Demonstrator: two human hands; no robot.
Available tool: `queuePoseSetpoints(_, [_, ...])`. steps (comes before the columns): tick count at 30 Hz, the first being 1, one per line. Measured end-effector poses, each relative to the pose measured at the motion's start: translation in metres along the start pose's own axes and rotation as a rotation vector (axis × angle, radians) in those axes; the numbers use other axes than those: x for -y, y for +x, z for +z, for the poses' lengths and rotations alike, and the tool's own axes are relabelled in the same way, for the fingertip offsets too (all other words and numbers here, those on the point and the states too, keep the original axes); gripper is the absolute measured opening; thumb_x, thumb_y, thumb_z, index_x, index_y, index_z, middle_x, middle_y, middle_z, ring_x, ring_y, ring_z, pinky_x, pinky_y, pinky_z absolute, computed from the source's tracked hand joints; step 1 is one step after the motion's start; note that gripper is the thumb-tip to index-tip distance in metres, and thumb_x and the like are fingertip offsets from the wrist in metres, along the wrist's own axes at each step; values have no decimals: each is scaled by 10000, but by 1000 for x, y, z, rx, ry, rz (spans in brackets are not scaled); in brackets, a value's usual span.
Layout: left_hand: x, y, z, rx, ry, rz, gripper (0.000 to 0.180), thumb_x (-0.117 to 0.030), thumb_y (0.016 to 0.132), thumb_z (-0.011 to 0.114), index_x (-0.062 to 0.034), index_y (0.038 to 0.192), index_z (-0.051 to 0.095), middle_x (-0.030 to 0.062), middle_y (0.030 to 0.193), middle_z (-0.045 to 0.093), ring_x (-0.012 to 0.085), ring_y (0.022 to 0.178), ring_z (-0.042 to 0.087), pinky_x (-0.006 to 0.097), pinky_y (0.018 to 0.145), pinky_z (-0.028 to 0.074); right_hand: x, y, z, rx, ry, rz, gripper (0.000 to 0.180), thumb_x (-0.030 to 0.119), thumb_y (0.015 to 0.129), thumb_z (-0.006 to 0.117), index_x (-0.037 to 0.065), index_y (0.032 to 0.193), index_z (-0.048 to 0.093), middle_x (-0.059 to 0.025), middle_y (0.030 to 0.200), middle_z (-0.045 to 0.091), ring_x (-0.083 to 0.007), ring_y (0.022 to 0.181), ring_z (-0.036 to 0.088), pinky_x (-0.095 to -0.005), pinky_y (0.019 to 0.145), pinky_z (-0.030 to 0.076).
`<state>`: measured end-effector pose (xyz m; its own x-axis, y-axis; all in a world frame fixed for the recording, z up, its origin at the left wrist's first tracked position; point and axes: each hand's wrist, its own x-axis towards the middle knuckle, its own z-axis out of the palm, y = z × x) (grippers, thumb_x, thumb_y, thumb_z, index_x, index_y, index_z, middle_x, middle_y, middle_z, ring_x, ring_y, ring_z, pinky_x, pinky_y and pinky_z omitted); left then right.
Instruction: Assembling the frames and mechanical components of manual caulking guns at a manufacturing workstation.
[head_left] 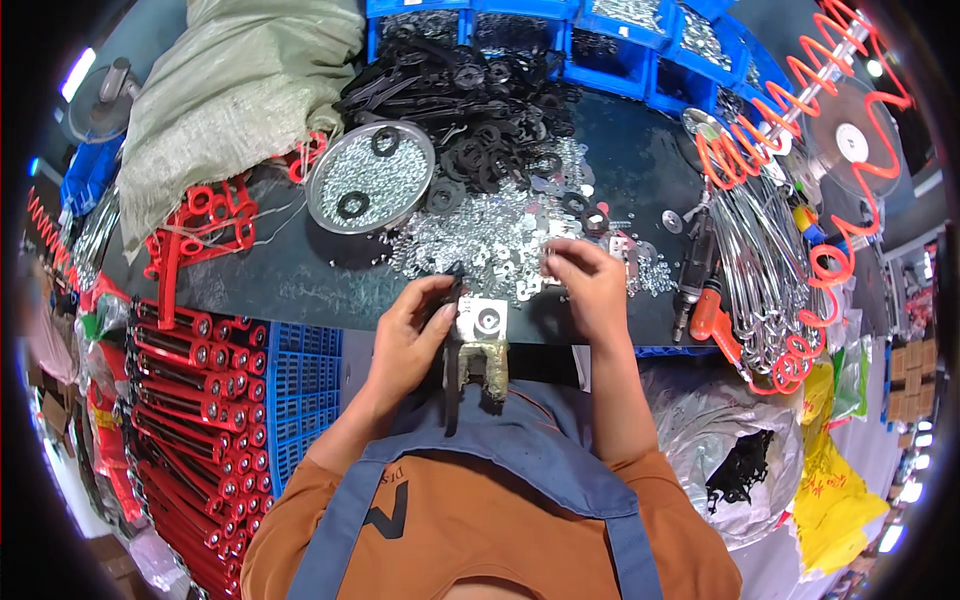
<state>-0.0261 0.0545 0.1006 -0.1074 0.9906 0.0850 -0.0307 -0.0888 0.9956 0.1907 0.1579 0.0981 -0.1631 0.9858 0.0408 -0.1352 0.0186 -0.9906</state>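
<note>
My left hand [412, 328] is closed around a long black strip-like part [453, 385] at the table's near edge. That part lies along the left side of a small white block [475, 318] with a dark ring in its face and tape-wrapped legs [494, 372] below. My right hand [592, 285] hovers over the near right side of a pile of small metal pieces [480, 235], thumb and fingers pinched together. Whatever sits between those fingertips is too small to make out. Beyond the metal pieces rises a heap of black plastic parts [470, 110].
A round metal pan [318, 205] of small silver pieces stands left of the pile. Red parts [205, 235] and a woven sack [240, 110] lie farther left. Blue bins [610, 62] line the back. At right are a power driver [708, 300], bent metal rods [765, 250] and a coiled red hose [830, 265].
</note>
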Motion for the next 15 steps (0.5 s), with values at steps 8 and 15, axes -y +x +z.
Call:
queuePoseSetpoints(8, [-15,10,28,-5,188,166,320,-71,839,667,15,1135,582,137,1060,661,213,985,653,303,848,494,16,-50,45,-15,-259,-453,177,-74,748,701,-11,903,645,-97,969,650,-166,837,638,-271,730,510])
queuePoseSetpoints(15, [-16,5,29,-42,356,285,280,-44,818,683,24,1080,614,158,1022,672,234,926,676,301,781,514,15,-53,54,-50,-555,-741,198,-95,724,698,-25,899,637,-134,949,643,-246,836,649,-310,732,522])
